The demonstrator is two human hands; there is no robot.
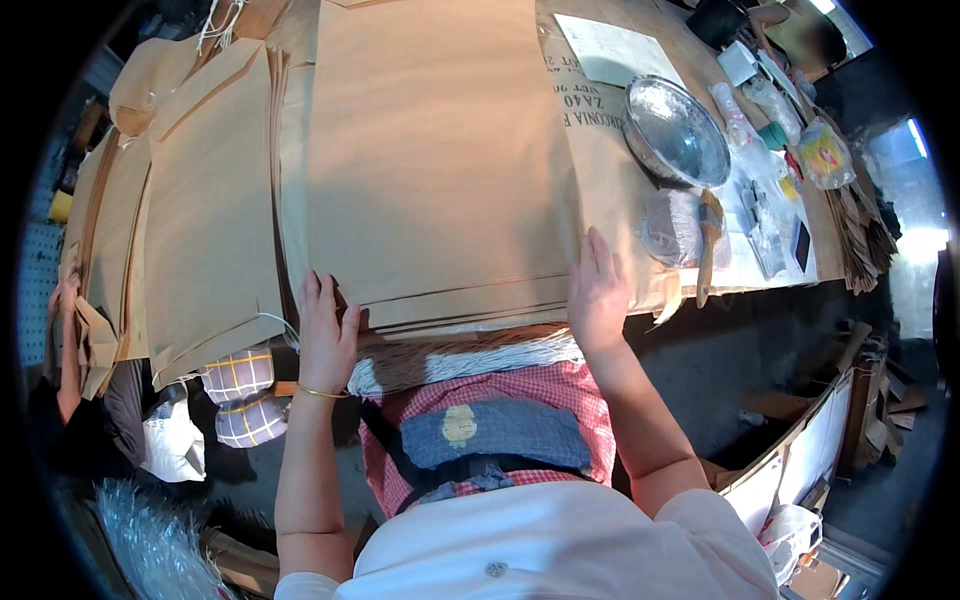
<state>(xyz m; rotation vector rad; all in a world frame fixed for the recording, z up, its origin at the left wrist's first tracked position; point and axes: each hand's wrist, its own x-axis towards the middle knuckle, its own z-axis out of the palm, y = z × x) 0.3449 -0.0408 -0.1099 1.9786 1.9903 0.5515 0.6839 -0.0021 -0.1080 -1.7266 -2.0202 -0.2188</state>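
Note:
A stack of large brown paper sacks (440, 170) lies in front of me, its near edges slightly fanned. My left hand (328, 335) rests at the stack's near left corner, fingers stretched out along the side and thumb apart. At the near right side, my right hand (600, 300) lies against the edge with its fingers extended. Neither hand grips anything that I can see. Beneath the stack's front edge hangs a thick bundle of white strings (465, 362). A second stack of brown paper sacks (215, 200) lies to the left.
A metal bowl (675, 130) stands on the right, beside a wooden-handled brush (709, 245) and a plastic-wrapped bundle (672, 228). Farther right are a phone (800, 246) and plastic bags. Another person's hand (68, 288) is at far left; another person (800, 40) is at back right.

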